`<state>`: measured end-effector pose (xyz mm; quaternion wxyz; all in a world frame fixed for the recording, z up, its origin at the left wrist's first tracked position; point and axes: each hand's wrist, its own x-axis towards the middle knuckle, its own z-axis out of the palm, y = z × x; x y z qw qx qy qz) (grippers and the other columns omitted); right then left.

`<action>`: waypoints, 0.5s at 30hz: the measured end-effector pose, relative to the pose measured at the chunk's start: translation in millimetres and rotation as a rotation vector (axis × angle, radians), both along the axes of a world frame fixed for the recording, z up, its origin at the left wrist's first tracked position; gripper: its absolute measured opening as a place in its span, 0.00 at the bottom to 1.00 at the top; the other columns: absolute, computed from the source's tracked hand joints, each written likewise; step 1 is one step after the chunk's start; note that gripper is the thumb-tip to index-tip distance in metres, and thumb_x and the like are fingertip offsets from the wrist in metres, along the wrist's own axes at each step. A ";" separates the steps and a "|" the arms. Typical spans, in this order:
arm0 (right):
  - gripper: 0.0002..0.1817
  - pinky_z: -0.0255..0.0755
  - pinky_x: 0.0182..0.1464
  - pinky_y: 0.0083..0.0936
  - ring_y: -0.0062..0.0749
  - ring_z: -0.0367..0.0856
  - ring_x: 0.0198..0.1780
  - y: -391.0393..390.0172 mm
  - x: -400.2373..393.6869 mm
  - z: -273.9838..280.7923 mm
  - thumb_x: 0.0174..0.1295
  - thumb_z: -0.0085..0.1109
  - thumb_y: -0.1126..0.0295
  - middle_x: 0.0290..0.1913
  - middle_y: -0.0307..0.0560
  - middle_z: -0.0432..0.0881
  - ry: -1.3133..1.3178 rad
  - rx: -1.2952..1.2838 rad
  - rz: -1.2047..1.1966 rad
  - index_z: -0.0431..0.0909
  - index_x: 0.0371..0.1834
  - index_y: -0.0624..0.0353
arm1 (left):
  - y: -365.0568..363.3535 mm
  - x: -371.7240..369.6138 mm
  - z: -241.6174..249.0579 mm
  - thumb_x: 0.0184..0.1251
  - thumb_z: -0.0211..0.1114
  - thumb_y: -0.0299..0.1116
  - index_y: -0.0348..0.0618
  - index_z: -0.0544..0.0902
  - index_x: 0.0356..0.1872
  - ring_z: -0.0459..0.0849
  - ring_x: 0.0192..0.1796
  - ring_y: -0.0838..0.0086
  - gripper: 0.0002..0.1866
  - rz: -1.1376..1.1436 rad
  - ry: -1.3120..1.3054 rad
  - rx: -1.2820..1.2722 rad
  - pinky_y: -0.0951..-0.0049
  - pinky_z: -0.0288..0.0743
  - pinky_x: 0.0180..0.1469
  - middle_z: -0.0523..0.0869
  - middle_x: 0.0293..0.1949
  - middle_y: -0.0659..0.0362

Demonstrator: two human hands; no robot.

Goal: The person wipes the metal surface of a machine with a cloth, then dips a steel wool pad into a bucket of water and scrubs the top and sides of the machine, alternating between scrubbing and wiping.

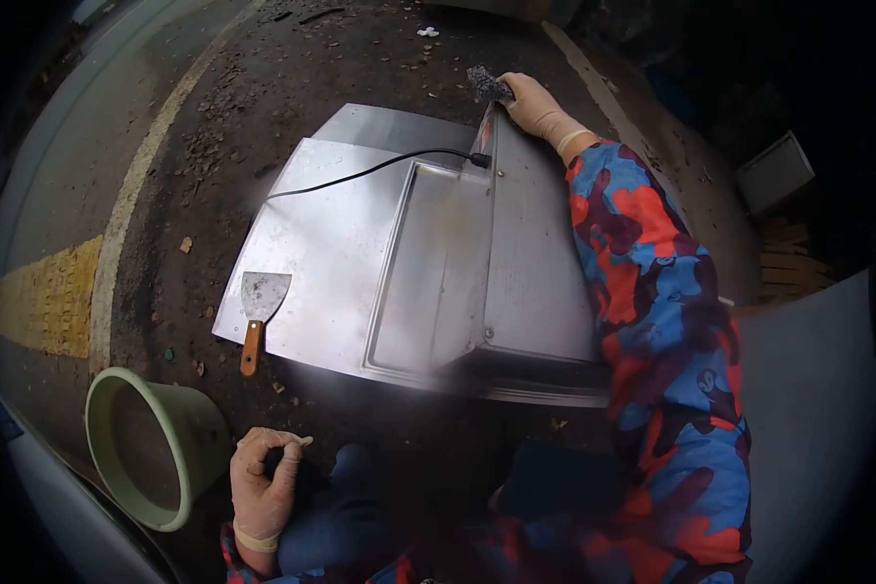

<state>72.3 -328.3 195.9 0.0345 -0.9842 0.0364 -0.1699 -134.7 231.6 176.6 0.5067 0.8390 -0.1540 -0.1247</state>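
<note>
My right hand point(535, 105), in a pale thin glove, reaches to the far end of a metal appliance point(540, 243) and grips a grey steel wool scrubber point(487, 84) at its top corner. My left hand point(266, 482), gloved too, is held low near my knee with its fingers curled in and nothing visible in them. A scraper point(265, 292) with a wooden handle lies on the appliance's flat metal panel point(326, 238), its handle past the near edge. A black power cord point(360, 173) runs across the panel to the raised housing.
A light green bucket point(190, 428) stands at the left of my left hand. Beyond it are a yellow road marking point(54, 297) and a pale kerb line. Leaves and debris litter the ground. At right are a white panel point(775, 175) and stacked wood point(784, 258).
</note>
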 end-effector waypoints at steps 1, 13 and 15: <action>0.13 0.69 0.60 0.39 0.55 0.76 0.56 4.9 -12.6 1.2 0.60 0.59 0.71 0.50 0.58 0.80 -0.037 0.050 0.095 0.78 0.48 0.60 | -2.2 0.6 0.7 0.59 0.66 0.25 0.37 0.82 0.30 0.80 0.35 0.68 0.03 -0.005 0.002 -0.001 0.70 0.69 0.45 0.85 0.30 0.57; 0.16 0.69 0.57 0.37 0.49 0.76 0.53 95.9 -172.4 39.3 0.55 0.62 0.79 0.47 0.51 0.78 0.113 0.213 0.327 0.75 0.48 0.60 | -2.5 -13.0 0.1 0.59 0.65 0.23 0.37 0.81 0.30 0.81 0.38 0.67 0.02 -0.050 -0.024 -0.084 0.70 0.70 0.47 0.86 0.32 0.55; 0.14 0.69 0.58 0.38 0.52 0.76 0.53 67.8 -121.5 20.4 0.58 0.59 0.78 0.48 0.54 0.79 0.004 0.138 0.326 0.76 0.48 0.60 | -3.1 -13.8 2.0 0.59 0.65 0.23 0.36 0.81 0.30 0.81 0.38 0.67 0.02 -0.031 -0.031 -0.070 0.70 0.70 0.47 0.86 0.32 0.55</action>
